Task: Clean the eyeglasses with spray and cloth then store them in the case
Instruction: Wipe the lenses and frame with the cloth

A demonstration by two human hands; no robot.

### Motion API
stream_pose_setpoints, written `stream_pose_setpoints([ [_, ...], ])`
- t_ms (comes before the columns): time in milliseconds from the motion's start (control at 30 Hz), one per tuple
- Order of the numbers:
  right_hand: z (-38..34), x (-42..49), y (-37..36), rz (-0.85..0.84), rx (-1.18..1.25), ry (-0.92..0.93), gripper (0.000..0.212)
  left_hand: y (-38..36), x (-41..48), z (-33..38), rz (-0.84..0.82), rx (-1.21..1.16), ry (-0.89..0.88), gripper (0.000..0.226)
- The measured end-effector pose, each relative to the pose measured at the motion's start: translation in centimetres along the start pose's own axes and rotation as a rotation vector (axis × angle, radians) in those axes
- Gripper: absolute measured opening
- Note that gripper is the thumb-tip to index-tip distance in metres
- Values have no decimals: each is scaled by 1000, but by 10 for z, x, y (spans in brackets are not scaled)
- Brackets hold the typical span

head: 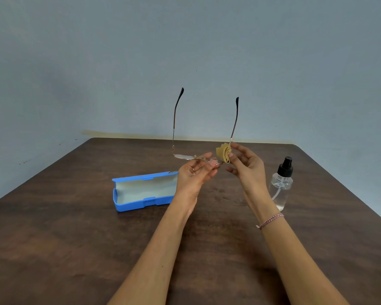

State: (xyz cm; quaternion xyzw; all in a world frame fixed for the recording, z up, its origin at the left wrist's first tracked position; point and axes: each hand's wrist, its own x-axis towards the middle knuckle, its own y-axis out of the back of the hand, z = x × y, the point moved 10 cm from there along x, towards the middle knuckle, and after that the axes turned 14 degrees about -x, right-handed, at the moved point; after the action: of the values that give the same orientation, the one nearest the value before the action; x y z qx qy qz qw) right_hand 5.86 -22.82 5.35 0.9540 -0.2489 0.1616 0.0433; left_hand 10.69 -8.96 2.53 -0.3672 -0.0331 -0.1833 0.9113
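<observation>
Brown table (75, 238); eyeglasses (183, 156) pinched in left hand (195, 175) fingers (204, 156)

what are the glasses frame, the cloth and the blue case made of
The eyeglasses: thin metal frame by the look, gold sheen, wire-thin arms with dark tips, probably plastic. The cloth: soft tan fabric, matte, folded in layers; likely microfibre. The case: rigid blue plastic, smooth moulded edges, pale lining inside, perhaps felt.

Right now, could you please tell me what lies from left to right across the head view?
Open blue plastic case, left hand, folded tan cloth, right hand, clear plastic spray bottle with black nozzle.
</observation>
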Motion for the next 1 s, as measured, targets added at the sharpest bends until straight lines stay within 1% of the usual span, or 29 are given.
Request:
stream_pose_setpoints([
  [100,-2,0,-7,-60,72,19,21,0,0,2,0,-37,-9,24],
  [233,-2,2,-12,-138,203,1,22,-1,1,3,-5,-74,-8,22],
  [333,-2,1,-12,-163,229,-14,41,-1,1,3,-7,-81,-4,22],
  [367,-2,1,-10,-159,194,-9,42,-1,1,2,-10,-81,0,21],
  [500,-11,0,-1,-116,41,59,39,-5,1,0,-56,-74,22,23],
  [567,-16,-1,1,-77,53,96,39,-5,1,-1,-69,-71,40,23],
  [700,-25,1,24,119,145,122,36,-9,0,-9,-113,8,87,24],
  [767,-28,2,31,148,137,137,35,-10,-1,-10,-118,41,91,22],
  [833,-25,3,28,113,87,121,35,-8,-1,-7,-88,37,63,20],
  [933,-14,3,7,-26,-27,70,36,-3,0,1,-46,-20,19,17],
  [1000,-9,3,1,-68,-72,52,37,-2,1,3,-42,-6,18,20],
])
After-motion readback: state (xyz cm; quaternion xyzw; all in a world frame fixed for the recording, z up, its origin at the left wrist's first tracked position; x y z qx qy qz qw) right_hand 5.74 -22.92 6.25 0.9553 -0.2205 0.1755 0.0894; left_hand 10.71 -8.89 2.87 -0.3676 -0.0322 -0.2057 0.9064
